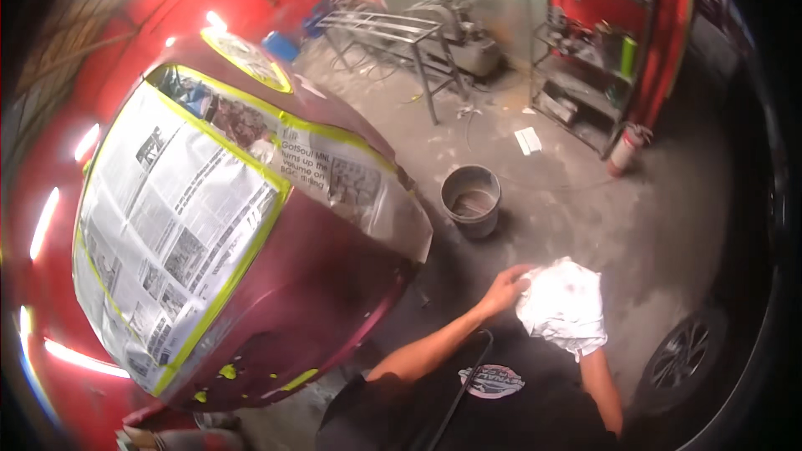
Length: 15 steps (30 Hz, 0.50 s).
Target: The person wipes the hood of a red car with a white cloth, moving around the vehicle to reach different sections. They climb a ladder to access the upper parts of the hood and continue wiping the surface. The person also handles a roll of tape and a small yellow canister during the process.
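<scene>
Both hands' grip (pixel 547 301) clamps a white rag (pixel 564 305), well apart from the masked car's edge (pixel 409 263).

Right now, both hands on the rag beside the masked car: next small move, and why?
Probably carry the white rag left to the maroon car panel. Both the left hand and the right hand bunch it in the air, well clear of the paint, and the windows are already masked with newspaper and yellow tape.

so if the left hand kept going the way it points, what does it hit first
The left hand points to the person's right, and its fingers already touch the crumpled white cloth, so the cloth comes first. The right hand is hidden under that cloth; depth is hard to judge.
</scene>
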{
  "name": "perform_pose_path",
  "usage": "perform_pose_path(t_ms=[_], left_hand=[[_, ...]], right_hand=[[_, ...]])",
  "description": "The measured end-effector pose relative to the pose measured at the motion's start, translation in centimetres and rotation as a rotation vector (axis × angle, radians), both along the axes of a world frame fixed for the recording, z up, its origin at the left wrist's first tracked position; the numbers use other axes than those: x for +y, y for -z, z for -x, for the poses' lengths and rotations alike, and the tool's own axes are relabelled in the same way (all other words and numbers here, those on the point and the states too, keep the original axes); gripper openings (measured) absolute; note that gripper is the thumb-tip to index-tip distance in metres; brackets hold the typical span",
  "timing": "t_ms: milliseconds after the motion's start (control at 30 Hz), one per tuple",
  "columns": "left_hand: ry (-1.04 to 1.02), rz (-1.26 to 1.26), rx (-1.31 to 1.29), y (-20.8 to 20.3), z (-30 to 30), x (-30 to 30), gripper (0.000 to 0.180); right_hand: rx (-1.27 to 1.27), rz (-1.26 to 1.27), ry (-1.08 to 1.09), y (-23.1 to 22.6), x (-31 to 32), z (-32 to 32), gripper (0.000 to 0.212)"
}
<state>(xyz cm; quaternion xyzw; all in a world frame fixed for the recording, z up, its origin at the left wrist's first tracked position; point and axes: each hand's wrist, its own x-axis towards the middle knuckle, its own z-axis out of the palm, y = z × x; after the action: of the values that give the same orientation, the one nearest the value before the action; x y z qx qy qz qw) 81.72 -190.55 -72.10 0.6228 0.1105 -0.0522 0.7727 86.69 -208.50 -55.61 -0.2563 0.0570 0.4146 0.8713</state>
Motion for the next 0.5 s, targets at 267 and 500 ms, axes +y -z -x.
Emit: perform_pose_path(t_ms=[267, 500], left_hand=[[0.048, 0.029, -0.057, -8.0, -24.3, 4.3, 0.043], [-0.134, 0.446, 0.006, -4.5, -41.0, 7.9, 0.062]], right_hand=[[-0.739, 0.659, 0.032, -2.5, 4.4, -24.3, 0.020], [-0.945, 0.610, -0.191, 3.7, 7.2, -48.0, 0.032]])
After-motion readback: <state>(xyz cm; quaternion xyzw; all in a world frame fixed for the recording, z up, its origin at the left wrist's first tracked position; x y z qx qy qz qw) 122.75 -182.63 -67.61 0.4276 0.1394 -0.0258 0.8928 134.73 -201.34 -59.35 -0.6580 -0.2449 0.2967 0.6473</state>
